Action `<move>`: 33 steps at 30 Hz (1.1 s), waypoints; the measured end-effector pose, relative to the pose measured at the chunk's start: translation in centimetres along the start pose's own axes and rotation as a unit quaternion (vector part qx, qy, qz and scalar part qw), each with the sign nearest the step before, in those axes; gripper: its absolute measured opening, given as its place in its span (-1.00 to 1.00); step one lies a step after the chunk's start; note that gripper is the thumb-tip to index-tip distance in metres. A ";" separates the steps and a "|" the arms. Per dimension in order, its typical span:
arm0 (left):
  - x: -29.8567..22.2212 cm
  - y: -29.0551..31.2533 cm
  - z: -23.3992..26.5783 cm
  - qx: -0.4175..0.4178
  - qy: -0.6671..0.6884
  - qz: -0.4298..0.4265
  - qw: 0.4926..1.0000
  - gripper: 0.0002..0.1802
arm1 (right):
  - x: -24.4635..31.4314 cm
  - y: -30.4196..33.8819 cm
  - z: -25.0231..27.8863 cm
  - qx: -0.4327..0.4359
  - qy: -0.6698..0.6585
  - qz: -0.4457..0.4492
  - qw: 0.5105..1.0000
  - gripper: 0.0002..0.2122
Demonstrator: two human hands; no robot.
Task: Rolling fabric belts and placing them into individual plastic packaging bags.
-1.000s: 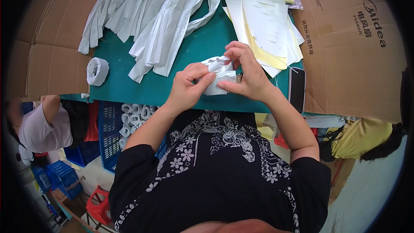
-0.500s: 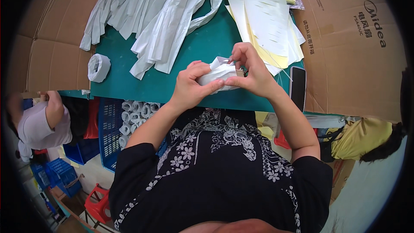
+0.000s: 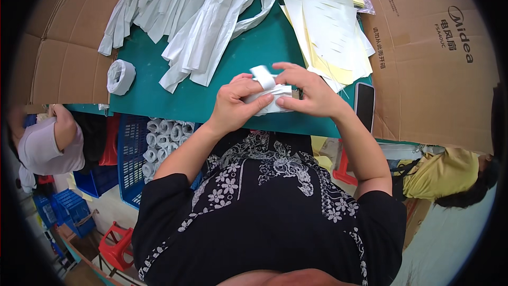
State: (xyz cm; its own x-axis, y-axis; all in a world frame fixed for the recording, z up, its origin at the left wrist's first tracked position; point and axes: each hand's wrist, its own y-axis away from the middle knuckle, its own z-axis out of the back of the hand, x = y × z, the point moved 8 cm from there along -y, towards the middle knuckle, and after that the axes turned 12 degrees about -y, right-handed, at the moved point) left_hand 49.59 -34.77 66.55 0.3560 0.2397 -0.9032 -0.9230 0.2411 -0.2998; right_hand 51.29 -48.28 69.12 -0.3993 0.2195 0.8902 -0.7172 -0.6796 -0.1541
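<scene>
A white rolled strip (image 3: 277,107) is held between my two hands just above the near part of the green table (image 3: 143,92). Its loose end (image 3: 263,77) stands up from the top as a short flap. My left hand (image 3: 233,103) grips the roll's left side, thumb along the front and fingers behind. At the other end, my right hand (image 3: 312,92) has its thumb pressed against the roll and its index finger lifted near the flap. Part of the right fingers' hold is hidden behind the roll.
Long white strips (image 3: 198,42) lie across the table's far side. A finished-looking white coil (image 3: 121,77) sits at the left. White and yellow sheets (image 3: 330,37), a phone (image 3: 364,107) and cardboard walls (image 3: 423,63) are rightward. Below left, a blue basket (image 3: 129,153) holds several white rolls.
The strip's loose end has come up into a clear flap beside my left fingers. My right index finger has lifted and stretched leftward. The view has shifted slightly.
</scene>
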 end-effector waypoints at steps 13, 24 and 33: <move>-5.7 -0.4 0.6 0.056 -0.283 -0.308 0.907 -0.68 | -4.0 1.0 -2.2 0.005 -0.264 -0.165 0.950 -0.74; -6.6 -0.9 -0.1 0.129 -0.327 -0.365 0.862 -0.72 | -4.8 1.7 -2.0 -0.074 -0.273 -0.298 0.912 -0.76; -6.0 0.4 -1.5 0.095 -0.414 -0.416 0.804 -0.81 | -4.5 2.3 -1.9 -0.144 -0.190 -0.283 0.929 -0.75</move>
State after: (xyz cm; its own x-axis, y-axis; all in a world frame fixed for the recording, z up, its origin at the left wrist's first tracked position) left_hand 46.84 -37.52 71.40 0.8867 0.4455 0.1234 -0.3038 0.7629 -0.5707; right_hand 50.39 -49.51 63.96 0.2788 0.1845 0.9425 -0.8962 -0.3028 0.3243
